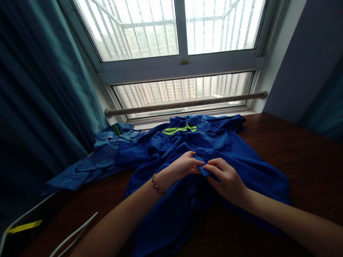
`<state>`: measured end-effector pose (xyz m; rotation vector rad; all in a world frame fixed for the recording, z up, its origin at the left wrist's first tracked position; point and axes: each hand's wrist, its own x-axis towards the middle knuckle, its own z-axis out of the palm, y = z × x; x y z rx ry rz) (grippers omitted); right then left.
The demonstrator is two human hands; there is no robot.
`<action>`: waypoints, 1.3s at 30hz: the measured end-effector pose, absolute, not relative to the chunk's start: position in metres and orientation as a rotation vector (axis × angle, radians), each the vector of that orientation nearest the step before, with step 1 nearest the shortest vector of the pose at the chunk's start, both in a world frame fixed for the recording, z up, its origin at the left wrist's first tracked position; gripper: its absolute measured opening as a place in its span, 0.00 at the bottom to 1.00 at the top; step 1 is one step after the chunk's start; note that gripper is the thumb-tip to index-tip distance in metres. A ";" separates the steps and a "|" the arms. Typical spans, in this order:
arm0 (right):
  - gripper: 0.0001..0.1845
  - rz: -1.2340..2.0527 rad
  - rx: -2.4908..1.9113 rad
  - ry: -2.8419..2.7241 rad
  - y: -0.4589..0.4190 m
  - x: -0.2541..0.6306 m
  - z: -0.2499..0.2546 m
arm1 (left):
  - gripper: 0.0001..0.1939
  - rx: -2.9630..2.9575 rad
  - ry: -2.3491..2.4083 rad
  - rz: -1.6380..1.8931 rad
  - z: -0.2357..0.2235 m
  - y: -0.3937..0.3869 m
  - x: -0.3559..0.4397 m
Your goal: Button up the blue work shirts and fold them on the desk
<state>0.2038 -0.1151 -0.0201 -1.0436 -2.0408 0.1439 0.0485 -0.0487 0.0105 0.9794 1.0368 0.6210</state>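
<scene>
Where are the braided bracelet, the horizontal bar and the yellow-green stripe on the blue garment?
braided bracelet [156, 185]: head view, on its braided band
horizontal bar [184, 104]: head view, mid-length
yellow-green stripe [174, 131]: head view, its left portion

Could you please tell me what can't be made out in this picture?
In the head view:
- Exactly what the left hand and right hand pinch on the blue garment: hidden by fingers.
- Its lower front: lost in shadow.
- The white cord's further run: cut off by the bottom edge.
- Any lettering on the yellow strip: too small.
</scene>
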 end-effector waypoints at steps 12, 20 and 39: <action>0.10 1.378 -1.137 -0.752 -0.069 0.236 -0.009 | 0.03 1.229 0.954 0.490 0.004 -0.050 0.052; 0.13 1.610 -0.997 -0.691 -0.067 0.237 -0.002 | 0.10 2.448 1.016 0.297 -0.021 -0.075 0.058; 0.06 0.585 -1.149 -1.761 -0.098 0.216 0.001 | 0.08 1.639 0.882 0.460 0.036 -0.056 0.039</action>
